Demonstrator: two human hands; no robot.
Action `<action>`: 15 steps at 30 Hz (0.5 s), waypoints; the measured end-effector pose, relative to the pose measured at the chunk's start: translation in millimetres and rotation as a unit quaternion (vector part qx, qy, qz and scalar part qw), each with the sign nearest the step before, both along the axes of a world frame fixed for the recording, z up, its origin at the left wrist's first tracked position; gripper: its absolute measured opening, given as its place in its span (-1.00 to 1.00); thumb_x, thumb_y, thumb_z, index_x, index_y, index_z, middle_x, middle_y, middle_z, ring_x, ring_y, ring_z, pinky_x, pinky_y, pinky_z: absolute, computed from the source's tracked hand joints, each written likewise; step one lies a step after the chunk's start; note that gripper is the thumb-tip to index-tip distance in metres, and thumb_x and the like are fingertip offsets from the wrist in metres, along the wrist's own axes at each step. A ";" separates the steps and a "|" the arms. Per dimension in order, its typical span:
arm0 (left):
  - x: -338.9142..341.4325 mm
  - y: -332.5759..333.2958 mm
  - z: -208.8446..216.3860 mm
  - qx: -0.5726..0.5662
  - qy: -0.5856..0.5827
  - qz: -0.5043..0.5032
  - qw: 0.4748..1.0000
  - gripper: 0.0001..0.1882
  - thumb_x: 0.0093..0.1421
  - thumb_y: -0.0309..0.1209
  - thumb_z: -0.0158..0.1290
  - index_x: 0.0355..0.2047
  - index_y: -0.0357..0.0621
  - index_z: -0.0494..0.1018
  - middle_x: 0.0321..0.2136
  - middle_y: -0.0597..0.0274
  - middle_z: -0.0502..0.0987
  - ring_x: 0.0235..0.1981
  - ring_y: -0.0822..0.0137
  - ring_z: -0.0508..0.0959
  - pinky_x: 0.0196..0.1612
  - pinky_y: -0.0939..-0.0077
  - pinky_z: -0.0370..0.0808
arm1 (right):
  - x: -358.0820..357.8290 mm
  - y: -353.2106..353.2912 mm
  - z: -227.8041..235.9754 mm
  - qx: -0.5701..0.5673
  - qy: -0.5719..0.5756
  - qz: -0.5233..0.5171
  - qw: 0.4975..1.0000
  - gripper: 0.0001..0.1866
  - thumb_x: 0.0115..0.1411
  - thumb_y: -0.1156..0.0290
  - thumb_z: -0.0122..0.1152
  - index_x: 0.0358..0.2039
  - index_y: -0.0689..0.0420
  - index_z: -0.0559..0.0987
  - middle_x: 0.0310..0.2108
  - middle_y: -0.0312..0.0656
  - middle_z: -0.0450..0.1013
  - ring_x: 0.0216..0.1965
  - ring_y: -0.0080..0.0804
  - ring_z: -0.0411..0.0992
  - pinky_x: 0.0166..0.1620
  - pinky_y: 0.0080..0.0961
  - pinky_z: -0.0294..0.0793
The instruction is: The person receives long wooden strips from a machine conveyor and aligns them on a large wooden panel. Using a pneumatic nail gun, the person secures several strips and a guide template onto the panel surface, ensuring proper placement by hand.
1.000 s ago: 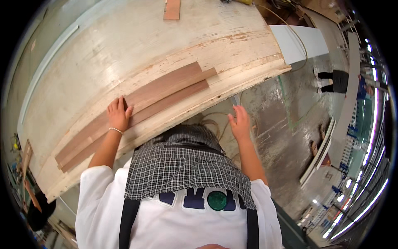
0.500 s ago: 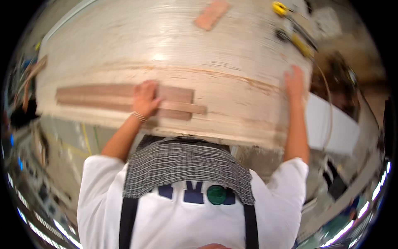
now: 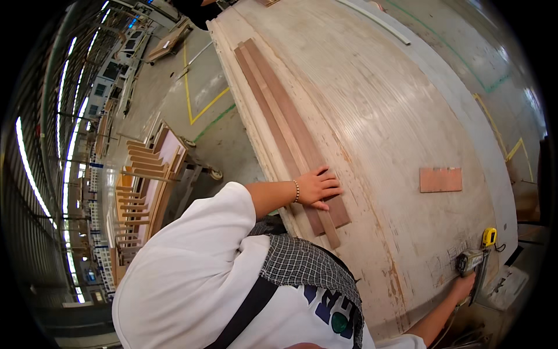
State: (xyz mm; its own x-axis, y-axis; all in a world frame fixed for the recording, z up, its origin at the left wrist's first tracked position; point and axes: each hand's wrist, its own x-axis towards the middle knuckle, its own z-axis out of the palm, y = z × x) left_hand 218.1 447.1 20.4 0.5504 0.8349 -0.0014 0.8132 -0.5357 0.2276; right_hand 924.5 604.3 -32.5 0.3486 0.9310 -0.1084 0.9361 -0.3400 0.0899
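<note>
Along the bench's (image 3: 395,116) near edge, one narrow strip (image 3: 287,136) was counted; toward the right edge, one reddish panel (image 3: 440,180), one yellow tape measure (image 3: 490,236), one handheld tool (image 3: 469,263).

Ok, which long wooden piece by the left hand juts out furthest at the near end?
The narrow middle strip: its end reaches past the darker wood on either side.

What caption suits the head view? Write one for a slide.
Left hand spread on wood strips; right hand at a tool near the tape measure.
</note>
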 end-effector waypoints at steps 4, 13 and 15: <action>8.7 -0.5 -10.3 -0.005 0.021 -0.023 1.000 -0.29 0.29 0.21 -0.21 0.22 -0.04 0.32 0.08 0.11 0.38 0.20 0.12 0.29 0.38 -0.09 -0.12 | 5.7 -18.2 18.2 -0.007 -0.023 0.048 0.999 -0.44 0.16 0.27 0.12 0.20 0.05 0.36 0.18 -0.02 0.35 0.14 0.01 0.34 0.10 -0.09 0.38; 18.1 -1.7 -11.3 -0.021 0.017 -0.028 0.999 -0.29 0.30 0.20 -0.23 0.26 -0.02 0.26 0.17 0.13 0.32 0.25 0.13 0.24 0.37 -0.10 -0.11 | -86.9 -116.6 126.4 -0.002 0.028 -0.158 0.987 -0.54 0.12 0.23 0.16 0.04 0.11 0.49 -0.16 -0.01 0.53 -0.14 0.03 0.50 -0.08 -0.07 0.46; 15.4 0.6 -11.9 -0.027 0.007 -0.038 0.999 -0.29 0.30 0.21 -0.23 0.26 0.00 0.26 0.18 0.14 0.31 0.26 0.13 0.23 0.37 -0.12 -0.10 | -104.9 -164.2 148.0 0.080 0.248 -0.143 0.955 -0.59 0.09 0.28 0.20 -0.06 0.21 0.53 -0.22 0.05 0.54 -0.17 -0.03 0.52 -0.12 -0.13 0.47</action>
